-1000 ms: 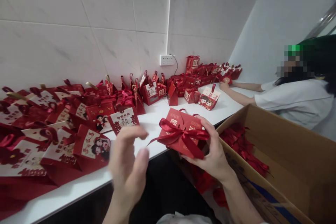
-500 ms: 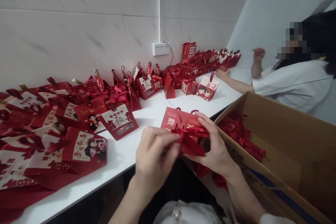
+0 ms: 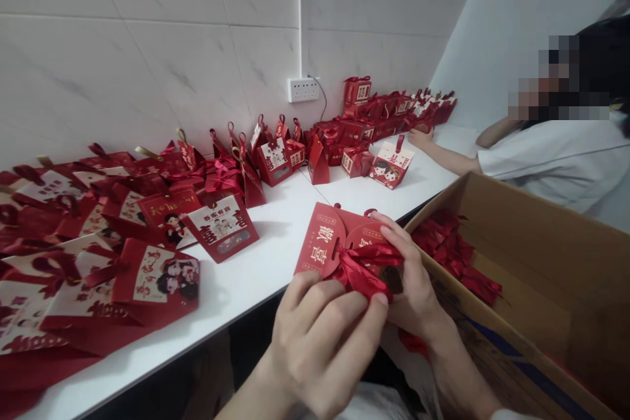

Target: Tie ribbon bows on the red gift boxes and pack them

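A red paper gift box (image 3: pixel 329 241) with gold print and a red ribbon bow (image 3: pixel 365 269) is held just off the white counter's front edge. My right hand (image 3: pixel 412 275) grips the box from the right, fingers curled over its top. My left hand (image 3: pixel 325 338) is below it, fingertips pinched on the ribbon bow. Both hands are closed on the box and ribbon.
Many red gift boxes (image 3: pixel 147 210) cover the white counter (image 3: pixel 275 256) along the tiled wall, left to far right. An open cardboard carton (image 3: pixel 546 256) with red ribbons (image 3: pixel 455 252) stands at right. Another person in white (image 3: pixel 556 157) leans on the counter's far end. A wall socket (image 3: pixel 303 88) is behind.
My left hand came in from the left, took hold of the ribbon, then dropped lower under the box. The box's flap tilted up toward me. The other person lowered a raised arm.
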Tool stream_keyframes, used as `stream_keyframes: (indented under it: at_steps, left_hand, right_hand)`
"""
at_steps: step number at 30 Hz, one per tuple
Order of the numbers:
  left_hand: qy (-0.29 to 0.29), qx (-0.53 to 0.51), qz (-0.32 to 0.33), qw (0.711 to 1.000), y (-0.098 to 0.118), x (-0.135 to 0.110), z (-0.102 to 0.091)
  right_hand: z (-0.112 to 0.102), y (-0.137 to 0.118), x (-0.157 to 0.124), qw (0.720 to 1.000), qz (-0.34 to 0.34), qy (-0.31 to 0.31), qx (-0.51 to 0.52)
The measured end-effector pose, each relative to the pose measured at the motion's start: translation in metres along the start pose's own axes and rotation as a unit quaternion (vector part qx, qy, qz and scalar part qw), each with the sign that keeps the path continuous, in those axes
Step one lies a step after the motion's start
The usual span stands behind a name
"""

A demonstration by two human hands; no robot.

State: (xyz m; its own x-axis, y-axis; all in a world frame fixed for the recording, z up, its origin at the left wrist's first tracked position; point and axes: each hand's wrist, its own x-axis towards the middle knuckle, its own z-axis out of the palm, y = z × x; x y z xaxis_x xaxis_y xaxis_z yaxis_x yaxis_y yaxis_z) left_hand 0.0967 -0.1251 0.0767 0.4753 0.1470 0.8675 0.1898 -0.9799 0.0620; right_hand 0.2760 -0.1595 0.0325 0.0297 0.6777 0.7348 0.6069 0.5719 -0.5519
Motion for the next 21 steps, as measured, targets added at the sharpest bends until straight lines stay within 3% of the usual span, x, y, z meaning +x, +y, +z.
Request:
stream_keyframes:
  at_steps: [2,4,6,8,11,13,15,17,19,21]
  left_hand:
    - [0.058,-0.002,-0.084,0.995,-0.007,-0.003,0.0]
    - [0.101,-0.006,-0.234,0.967,-0.019,-0.006,0.001]
    - [0.054,-0.064,-0.388,0.918,-0.035,-0.007,0.001]
    - [-0.012,-0.168,-0.477,0.862,-0.049,-0.008,0.002]
    - [0.016,-0.304,-0.498,0.812,-0.063,-0.012,0.008]
    - [0.027,-0.353,-0.495,0.793,-0.066,-0.016,0.015]
    - [-0.005,-0.358,-0.501,0.788,-0.066,-0.018,0.023]
    - [-0.044,-0.336,-0.507,0.792,-0.064,-0.017,0.031]
    - [-0.082,-0.321,-0.504,0.798,-0.061,-0.014,0.039]
    - [-0.112,-0.322,-0.493,0.801,-0.057,-0.009,0.046]
  right_hand:
    - [-0.002,-0.001,-0.001,1.0,0.009,-0.003,-0.005]
    - [-0.004,-0.002,-0.004,0.999,0.038,-0.001,-0.003]
    - [-0.005,-0.002,-0.007,0.996,0.086,0.005,0.015]
    - [-0.005,0.0,-0.009,0.986,0.153,0.01,0.065]
    - [-0.005,0.007,-0.01,0.935,0.271,0.064,0.22]
    - [-0.008,0.014,-0.009,0.859,0.352,0.12,0.352]
    - [-0.014,0.02,-0.007,0.772,0.412,0.157,0.458]
    - [-0.021,0.025,-0.006,0.707,0.436,0.157,0.535]
    - [-0.028,0.029,-0.006,0.675,0.434,0.127,0.582]
    - [-0.034,0.034,-0.009,0.675,0.422,0.095,0.598]
